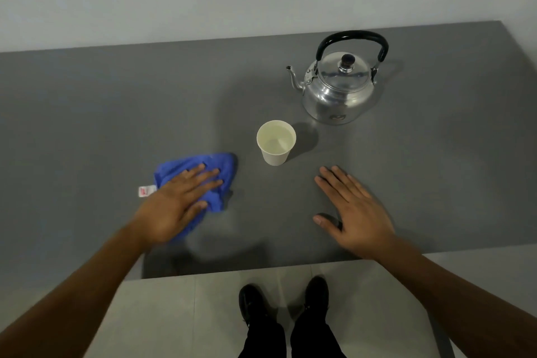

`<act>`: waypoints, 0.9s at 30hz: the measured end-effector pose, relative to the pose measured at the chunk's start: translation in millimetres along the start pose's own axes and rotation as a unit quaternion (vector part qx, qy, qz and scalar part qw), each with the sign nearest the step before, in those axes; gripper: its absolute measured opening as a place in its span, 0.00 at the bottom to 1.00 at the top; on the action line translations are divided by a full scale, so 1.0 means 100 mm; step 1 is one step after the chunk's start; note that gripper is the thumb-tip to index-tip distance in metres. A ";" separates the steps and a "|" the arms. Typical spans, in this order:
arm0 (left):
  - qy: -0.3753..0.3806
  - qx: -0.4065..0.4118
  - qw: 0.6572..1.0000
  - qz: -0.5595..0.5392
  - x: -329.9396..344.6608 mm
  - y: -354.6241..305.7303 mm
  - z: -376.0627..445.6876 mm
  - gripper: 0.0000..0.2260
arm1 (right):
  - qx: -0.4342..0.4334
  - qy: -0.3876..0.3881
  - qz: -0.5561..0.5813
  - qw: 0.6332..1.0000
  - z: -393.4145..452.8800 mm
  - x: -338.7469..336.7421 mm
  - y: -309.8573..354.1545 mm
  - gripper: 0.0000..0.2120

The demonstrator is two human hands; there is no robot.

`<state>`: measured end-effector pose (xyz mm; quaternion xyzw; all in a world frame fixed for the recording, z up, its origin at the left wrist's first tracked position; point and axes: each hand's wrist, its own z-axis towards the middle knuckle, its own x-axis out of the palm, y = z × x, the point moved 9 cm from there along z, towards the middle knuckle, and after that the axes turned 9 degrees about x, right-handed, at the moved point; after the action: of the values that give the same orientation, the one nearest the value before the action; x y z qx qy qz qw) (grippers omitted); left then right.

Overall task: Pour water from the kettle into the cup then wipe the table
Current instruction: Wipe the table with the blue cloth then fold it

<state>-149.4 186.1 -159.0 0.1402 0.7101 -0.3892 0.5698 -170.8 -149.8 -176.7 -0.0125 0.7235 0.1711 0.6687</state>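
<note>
Blue cloth (200, 174) under flat spread left hand (171, 209), right hand (354, 212) spread on table (87, 113), cup (276, 142) seemingly filled

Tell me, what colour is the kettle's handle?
Black; the kettle's handle shows best in the head view.

Light: dim, soft, from above
Shadows: dark patch on the flat grey table (87, 113); small one right of the white paper cup (276, 142)
Glare: bright spots on the shiny metal kettle (338, 90)
Edges: bent, blurry

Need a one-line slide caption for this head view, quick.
Left hand presses the blue cloth on the grey table; cup holds water beside the kettle.
</note>
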 end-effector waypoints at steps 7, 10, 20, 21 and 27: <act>-0.096 -0.163 0.982 -0.004 -0.19 0.39 0.96 0.22 | 0.003 0.008 -0.005 1.000 -0.01 0.01 -0.01 0.37; -0.068 -0.119 0.991 0.015 -0.01 0.11 1.05 0.23 | -0.002 0.003 -0.001 1.000 -0.01 0.00 -0.01 0.37; -0.046 -0.065 0.997 -0.021 -0.16 0.28 0.01 0.25 | -0.002 -0.003 -0.012 1.000 0.00 0.01 0.00 0.37; -0.066 -0.102 0.992 -0.022 -0.20 0.36 0.08 0.25 | -0.003 -0.002 -0.014 1.000 -0.01 0.01 0.00 0.37; -0.125 -0.222 0.967 -0.017 0.04 -0.02 0.50 0.22 | -0.003 0.005 -0.027 1.000 -0.01 0.01 0.01 0.37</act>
<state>-117.0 147.9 -163.7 -0.0514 0.7038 -0.2461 0.6644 -172.4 -148.9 -177.9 -0.0348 0.7260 0.1551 0.6690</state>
